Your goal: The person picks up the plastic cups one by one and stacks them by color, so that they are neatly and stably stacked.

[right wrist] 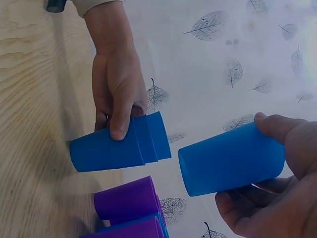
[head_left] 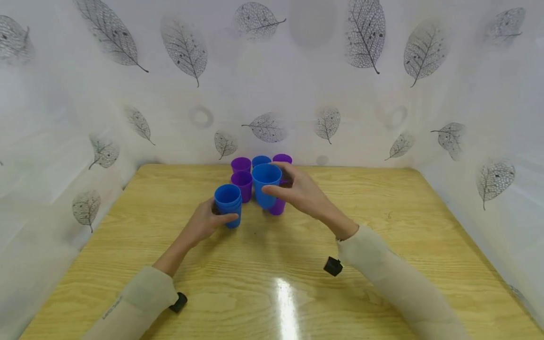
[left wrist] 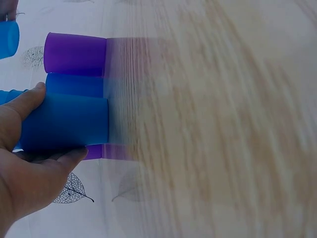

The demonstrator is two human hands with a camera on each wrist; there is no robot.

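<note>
Blue cup (head_left: 260, 191): held clear of the table (head_left: 204, 283), right of the blue stack (head_left: 229, 206) and apart from it, mouth upward.
Right grip (head_left: 301, 190): thumb and fingers curled round that cup's side, nearer its rim than its base.
Left grip (head_left: 205, 223): wrapped round the side of the stack, thumb on the near side.
Stack: at least three nested rims; I cannot tell whether its base touches the table.
Cup walls: thin, smooth plastic by my reading, so light, fairly stiff, a little slippery and unlikely to break; a hard squeeze might bow them.
Best hold: I'd take the tapered side just below the rim, lightly, leaving the mouth and base free.
Purple cups (head_left: 242, 188): two behind the stack, two more farther to its right, partly covered by the right hand and its cup.
Rear blue cup (head_left: 261, 160): beyond the stack and to its right, mostly hidden from me.
Left wrist view: table blurred, the other hand's cup cut off at the edge.
Stack's inside: too dark for me to count what is nested.
</note>
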